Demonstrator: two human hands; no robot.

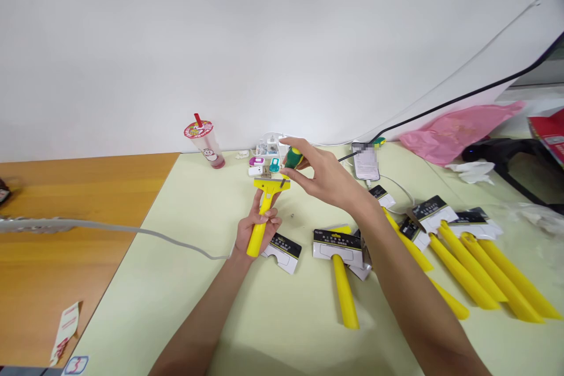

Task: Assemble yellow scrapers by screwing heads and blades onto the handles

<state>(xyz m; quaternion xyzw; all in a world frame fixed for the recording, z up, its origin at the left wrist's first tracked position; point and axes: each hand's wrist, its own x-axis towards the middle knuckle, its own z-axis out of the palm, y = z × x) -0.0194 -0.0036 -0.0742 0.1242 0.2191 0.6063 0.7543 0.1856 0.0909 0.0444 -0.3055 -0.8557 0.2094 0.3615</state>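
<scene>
My left hand [242,235] is wrapped round the handle of a yellow scraper [266,202], holding it with its wide head up and away from me. Between the fingers and thumb of my right hand [328,176] is a screwdriver [293,157] with a green and yellow handle. Its shaft points down at the right end of the scraper's head; whether the tip touches a screw there is too small to tell. A black and white packaging card [285,254] lies just right of my left hand, partly behind it. A tiny metal piece [292,215] rests on the table beyond the card.
Several carded yellow scrapers [467,264] lie at the right, with another scraper [344,294] nearer the middle. A lidded drink cup [205,144] stands by the wall. Further back are a power strip [268,145] and a phone [366,161]. A grey cable [171,236] crosses the left side.
</scene>
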